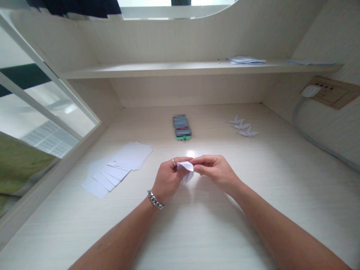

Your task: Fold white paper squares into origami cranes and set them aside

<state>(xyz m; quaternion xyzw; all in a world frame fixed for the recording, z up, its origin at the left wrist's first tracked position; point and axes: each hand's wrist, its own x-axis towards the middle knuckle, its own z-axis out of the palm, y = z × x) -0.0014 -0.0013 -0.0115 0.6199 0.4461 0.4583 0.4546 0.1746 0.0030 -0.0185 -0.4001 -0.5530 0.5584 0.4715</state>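
Between my two hands is a small piece of folded white paper [186, 166], held a little above the pale desk [213, 236]. My left hand [168, 176], with a ring and a chain bracelet, grips its left side, thumb in front and fingers behind. My right hand [215, 170] pinches its right corner between thumb and fingertips. Part of the paper is hidden by my left thumb. Off to the left lies a fanned spread of white paper sheets [135, 153]. Three folded paper cranes [248, 132] stand close together at the back right.
A phone [182, 127] with a pixelated screen and green edge lies beyond my hands. Folded papers [246, 60] rest on the shelf [157, 71]. A plug sits in the wall socket [332, 92], its grey cable [312, 140] running along the right side. A mirror-like panel [42, 101] borders the left.
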